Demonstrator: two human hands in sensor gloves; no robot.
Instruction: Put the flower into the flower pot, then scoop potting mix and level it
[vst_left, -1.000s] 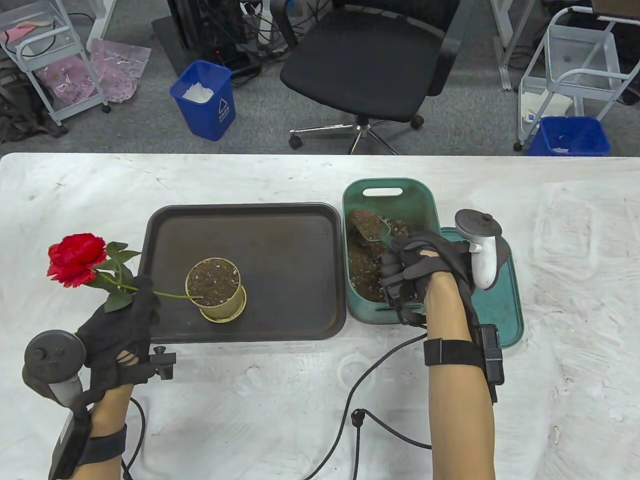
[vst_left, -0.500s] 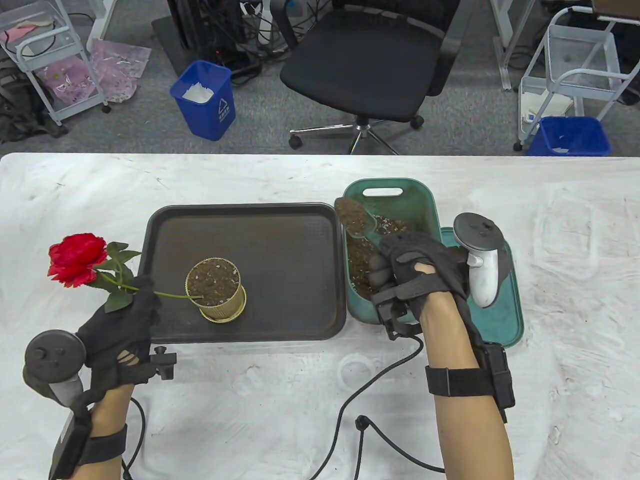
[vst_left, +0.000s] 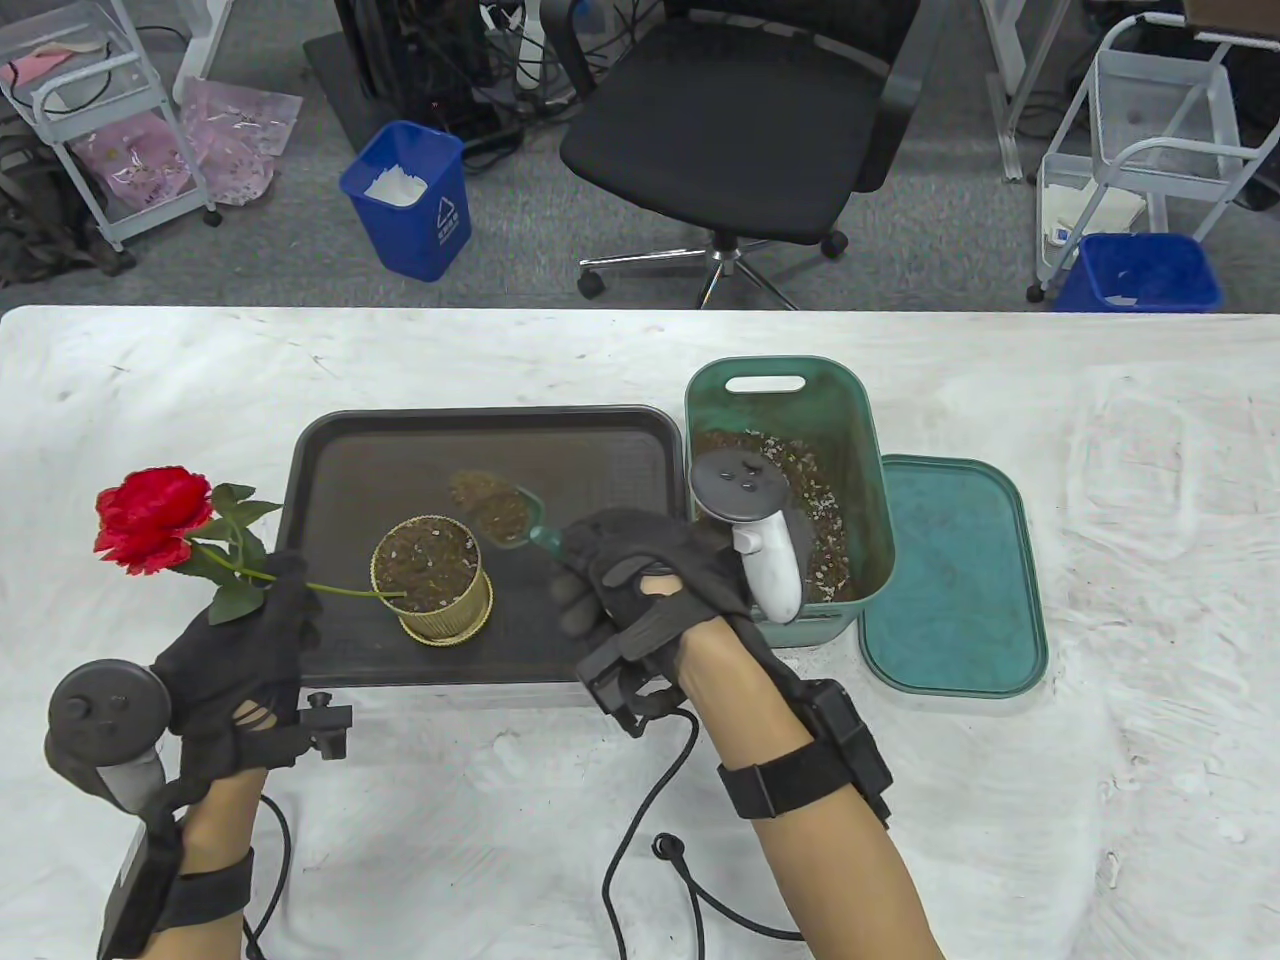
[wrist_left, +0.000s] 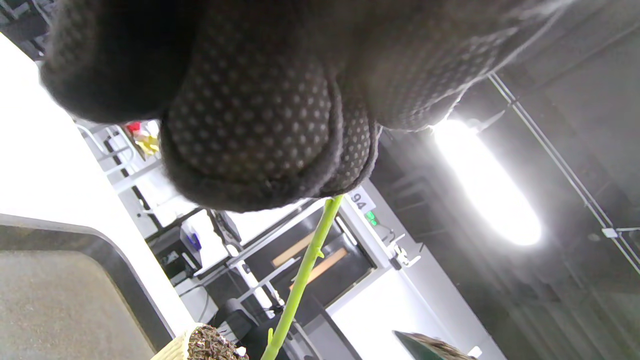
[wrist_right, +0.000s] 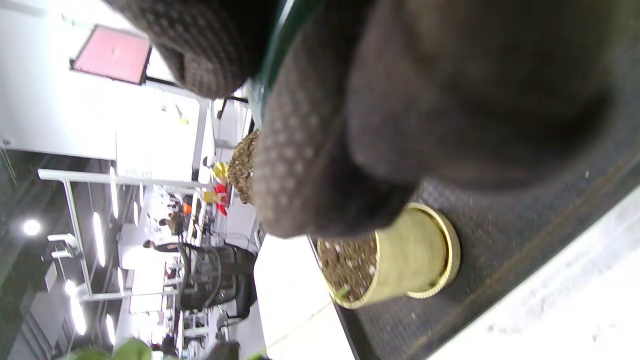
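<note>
Arrangement of items about the tray (vst_left: 600, 440) on the table (vst_left: 1150, 500).
The flower pot (vst_left: 432, 577) stands on the tray's near left part; the flower (vst_left: 152, 518) hangs left of the tray, its stem reaching the pot. The scoop (vst_left: 505, 518) hovers over the tray, just right of the pot. The bin (vst_left: 870, 440) stands against the tray's right edge, with the lid (vst_left: 955, 575) lying right of the bin.

Both hands (vst_left: 235, 660) (vst_left: 640, 575) raised, fingers (wrist_left: 250, 135) curled
</note>
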